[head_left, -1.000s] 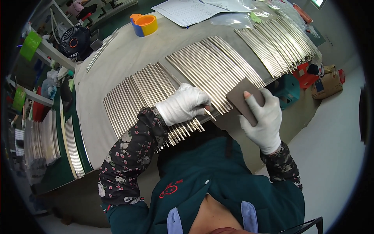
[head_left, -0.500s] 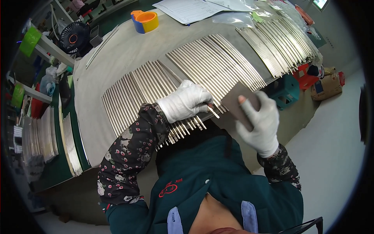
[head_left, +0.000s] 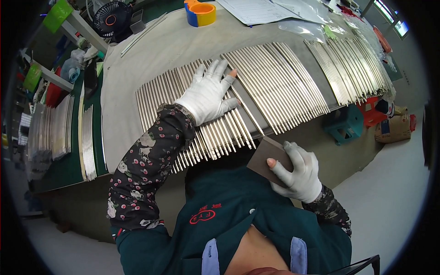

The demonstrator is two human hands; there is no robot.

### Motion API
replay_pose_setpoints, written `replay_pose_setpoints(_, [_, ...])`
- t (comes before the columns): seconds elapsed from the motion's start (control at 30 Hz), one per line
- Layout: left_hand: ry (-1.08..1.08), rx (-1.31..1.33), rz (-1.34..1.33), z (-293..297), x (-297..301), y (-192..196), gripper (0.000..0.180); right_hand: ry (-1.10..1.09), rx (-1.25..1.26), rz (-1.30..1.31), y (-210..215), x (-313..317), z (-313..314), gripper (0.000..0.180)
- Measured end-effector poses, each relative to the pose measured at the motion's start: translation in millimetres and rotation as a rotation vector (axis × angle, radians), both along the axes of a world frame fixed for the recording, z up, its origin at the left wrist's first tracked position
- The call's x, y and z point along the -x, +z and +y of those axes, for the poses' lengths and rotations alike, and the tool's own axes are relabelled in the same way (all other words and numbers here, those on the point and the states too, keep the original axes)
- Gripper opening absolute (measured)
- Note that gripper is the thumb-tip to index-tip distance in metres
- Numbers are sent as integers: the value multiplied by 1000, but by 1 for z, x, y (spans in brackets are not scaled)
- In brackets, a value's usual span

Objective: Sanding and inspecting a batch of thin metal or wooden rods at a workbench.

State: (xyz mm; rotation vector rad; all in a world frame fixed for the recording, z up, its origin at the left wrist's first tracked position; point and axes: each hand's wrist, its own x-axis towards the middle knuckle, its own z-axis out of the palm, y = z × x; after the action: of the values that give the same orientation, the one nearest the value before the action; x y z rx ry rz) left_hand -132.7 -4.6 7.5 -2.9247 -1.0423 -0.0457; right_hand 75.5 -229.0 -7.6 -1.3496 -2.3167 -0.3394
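We see a single slim rod [head_left: 250, 113] just right of the left-hand row of rods [head_left: 156, 97] on the bench [head_left: 121, 82], its long axis running from far left to near right. The left hand [head_left: 208, 94] is the nearer to its middle – that grip is spread wide, palm down across the row, clasping nothing that we can make out. The rod's near end points at the flat block [head_left: 263, 158] in the right hand [head_left: 300, 174], whose grip is closed round the block's right side; we cannot tell whether rod and block touch. The rods look metallic, straight and shiny; the block is matt grey-brown with square edges – the gloves white, soft knit, with bare fingertips showing.
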Motion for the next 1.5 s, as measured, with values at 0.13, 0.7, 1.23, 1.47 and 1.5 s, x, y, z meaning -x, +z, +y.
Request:
replay_pose_setpoints(0.13, [-35,-18,-7,2,-7,1,78,-50,-49,-21,-9,5,7,86])
replay_pose_setpoints(0.7, [-33,-12,-28,7,-51,-1,74,-372,-235,192,16,-19,30,67])
replay_pose_setpoints(1.23, [-16,3,-13,4,-48,2,73,-538,-153,123,20,-20,34,60])
replay_pose_setpoints(1.47, [27,-10,-194,43,-19,15,73,-190,-80,163,7,-14,5,75])
replay_pose_setpoints(1.5, [89,-30,-224,53,-6,19,72,-153,-93,135,3,-16,2,76])
